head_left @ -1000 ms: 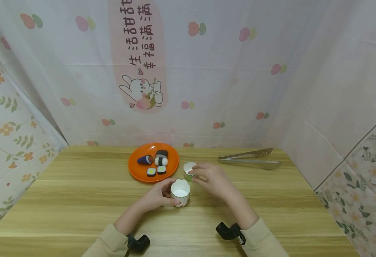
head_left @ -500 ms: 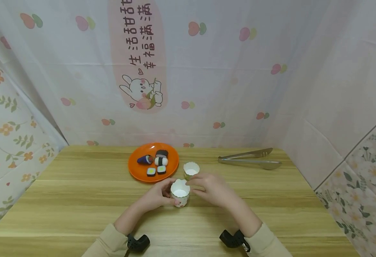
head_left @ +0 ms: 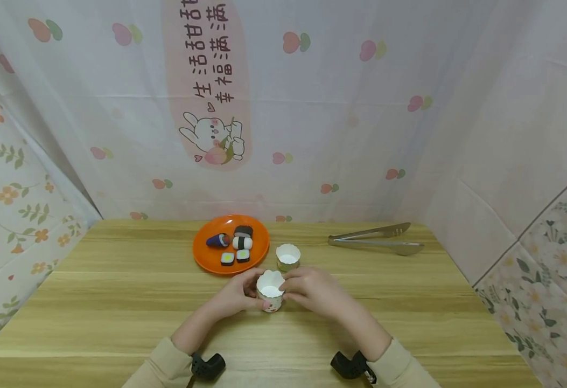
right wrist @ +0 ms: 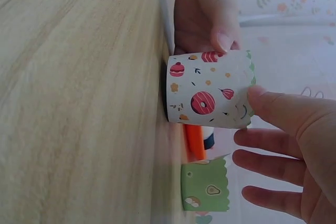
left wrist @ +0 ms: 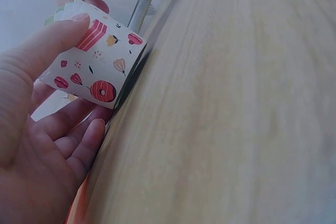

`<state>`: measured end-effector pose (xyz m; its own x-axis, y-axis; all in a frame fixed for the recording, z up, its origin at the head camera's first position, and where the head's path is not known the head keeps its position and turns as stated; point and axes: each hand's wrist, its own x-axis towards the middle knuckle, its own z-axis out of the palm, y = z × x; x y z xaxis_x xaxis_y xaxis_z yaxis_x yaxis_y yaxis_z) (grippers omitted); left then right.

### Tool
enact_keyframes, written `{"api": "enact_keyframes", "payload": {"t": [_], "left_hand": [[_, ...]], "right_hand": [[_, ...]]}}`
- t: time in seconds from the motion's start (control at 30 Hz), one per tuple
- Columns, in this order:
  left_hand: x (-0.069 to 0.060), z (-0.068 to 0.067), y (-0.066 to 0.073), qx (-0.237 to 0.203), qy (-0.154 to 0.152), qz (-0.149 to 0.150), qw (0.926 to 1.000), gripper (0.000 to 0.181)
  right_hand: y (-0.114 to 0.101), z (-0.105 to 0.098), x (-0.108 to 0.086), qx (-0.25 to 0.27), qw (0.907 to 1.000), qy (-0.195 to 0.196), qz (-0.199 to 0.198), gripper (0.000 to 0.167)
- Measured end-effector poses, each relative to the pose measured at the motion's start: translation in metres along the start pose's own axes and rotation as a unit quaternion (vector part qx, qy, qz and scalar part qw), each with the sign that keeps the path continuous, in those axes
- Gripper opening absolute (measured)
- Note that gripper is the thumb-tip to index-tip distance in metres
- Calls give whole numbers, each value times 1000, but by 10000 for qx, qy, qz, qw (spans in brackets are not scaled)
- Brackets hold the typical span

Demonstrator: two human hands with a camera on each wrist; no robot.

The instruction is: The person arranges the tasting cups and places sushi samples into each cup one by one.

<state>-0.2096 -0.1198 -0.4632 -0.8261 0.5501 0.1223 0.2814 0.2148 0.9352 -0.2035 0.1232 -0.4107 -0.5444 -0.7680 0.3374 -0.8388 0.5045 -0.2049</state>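
Observation:
A white paper cup with red cake and donut prints [head_left: 271, 303] stands upright on the table; its mouth faces up. My left hand [head_left: 235, 297] grips its left side, thumb at the front and fingers behind, as the left wrist view shows of the printed cup [left wrist: 100, 59]. At the right rim, my right hand [head_left: 317, 292] pinches the edge with thumb and index finger; in the right wrist view its other fingers [right wrist: 270, 166] are spread beside the cup. Just behind stands a green paper cup [head_left: 288, 258], touched by neither hand.
Behind and left lies an orange plate [head_left: 203, 258] bearing several toy sushi pieces, among them a dark blue cone [head_left: 217, 240]. Metal tongs [head_left: 370, 242] lie spread at the back right. A patterned curtain [head_left: 341, 134] hangs along the table's back edge.
My right hand has left the green cup and come forward to the printed cup's rim, where it now pinches. The left hand has kept its grip in the same place.

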Motion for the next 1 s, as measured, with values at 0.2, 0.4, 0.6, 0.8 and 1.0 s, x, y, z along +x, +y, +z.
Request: {"api": "enact_keyframes", "payload": {"t": [0.2,0.4,0.6,0.8,1.0], "left_hand": [[0,-1,0,-52,-11,-32,10000,63],[1,-1,0,-26,-16,-29,10000,62],[1,-1,-1,-43,-45,-54,10000,63],[1,0,-1,-36,-57,-50,10000,65],[1,0,-1,-13,-61,22,10000,65]], "right_hand": [[-1,2,0,-119,9999,25,73,11],[-4,0,0,-7,9999,93,122,8],[-5,-1,0,9,9999,81,150,7],[-3,-1,0,-9,9999,111,105,7],[-4,-2,0,-1,9999,91,90,7]]}}
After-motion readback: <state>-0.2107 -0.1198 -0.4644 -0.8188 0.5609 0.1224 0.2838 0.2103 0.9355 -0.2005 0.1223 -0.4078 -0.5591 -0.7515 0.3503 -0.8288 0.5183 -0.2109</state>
